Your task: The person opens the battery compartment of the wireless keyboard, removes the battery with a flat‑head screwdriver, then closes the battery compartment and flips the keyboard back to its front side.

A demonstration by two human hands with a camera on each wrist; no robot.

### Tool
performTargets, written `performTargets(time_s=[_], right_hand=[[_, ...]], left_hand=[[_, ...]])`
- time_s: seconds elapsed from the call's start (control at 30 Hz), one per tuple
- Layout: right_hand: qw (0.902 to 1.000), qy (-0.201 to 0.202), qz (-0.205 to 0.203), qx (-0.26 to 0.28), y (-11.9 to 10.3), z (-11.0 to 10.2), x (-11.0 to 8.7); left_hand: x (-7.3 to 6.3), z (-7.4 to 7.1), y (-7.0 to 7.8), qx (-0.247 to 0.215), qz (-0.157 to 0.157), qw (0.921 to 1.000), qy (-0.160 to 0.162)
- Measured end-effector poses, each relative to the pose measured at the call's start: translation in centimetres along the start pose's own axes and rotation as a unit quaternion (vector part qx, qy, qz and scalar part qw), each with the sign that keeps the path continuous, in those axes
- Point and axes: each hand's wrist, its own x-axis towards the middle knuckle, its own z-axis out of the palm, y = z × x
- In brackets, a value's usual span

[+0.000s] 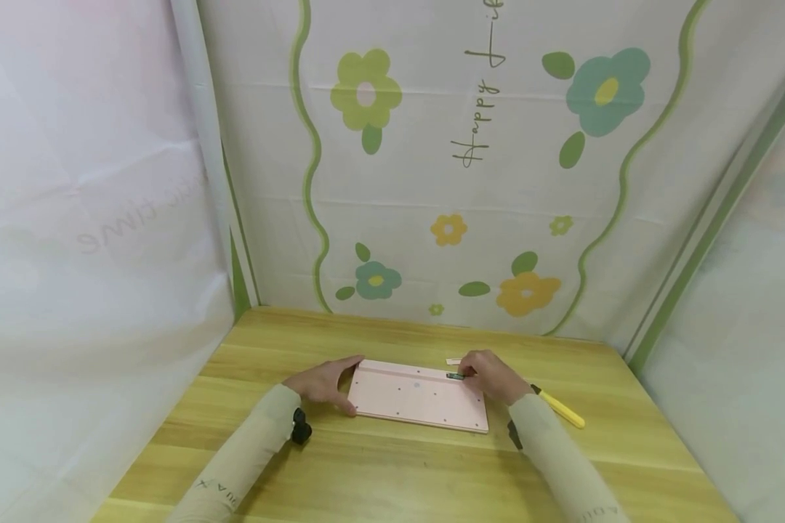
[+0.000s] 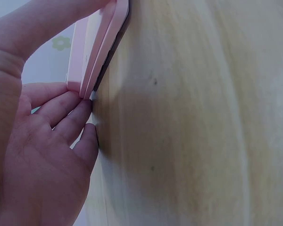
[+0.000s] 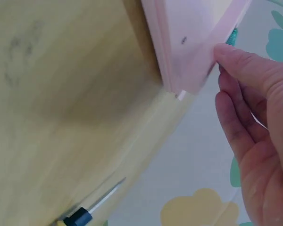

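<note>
A flat pink keyboard [image 1: 416, 407] lies with its screw-dotted back facing up. My left hand [image 1: 323, 381] grips its left end, the thumb at the near corner and the fingers at the far one. In the left wrist view, the fingertips [image 2: 80, 106] meet the layered pink edge. My right hand [image 1: 493, 374] bends over the far right part, at a narrow dark slot [image 1: 454, 376] in the raised strip. A small ribbed green piece [image 3: 232, 36] shows beside the right thumb tip. Whether the right fingers pinch it, I cannot tell.
Behind the keyboard, partly hidden by the right hand, lies a small pink cover [image 1: 453, 361]. A yellow-handled screwdriver [image 1: 562, 409] rests on the wooden table [image 1: 392, 479] to the right. White cloth [image 1: 425, 181] printed with flowers hangs at the back and both sides.
</note>
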Motion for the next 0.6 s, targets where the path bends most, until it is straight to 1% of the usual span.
performTargets(time_s=[0.1,0.23,0.47,0.6], right_hand=[[0.9998,-0.016,-0.006,-0.011,-0.1,-0.4,0.3],[0.9993,-0.027,-0.015,-0.02,0.0,-1.2,0.6],[0.9986,-0.014,-0.043,-0.028,1.0,-2.7,0.5],[0.9996,-0.017,-0.015,-0.015,2.2,-3.2,0.4]], left_hand=[[-0.1,0.0,0.1,0.0,-0.003,1.0,0.001],[-0.2,0.0,0.2,-0.002,-0.006,1.0,0.004],[-0.3,-0.1,0.6,-0.009,-0.008,0.9999,0.003],[-0.2,-0.1,0.6,-0.009,-0.009,0.9999,-0.001]])
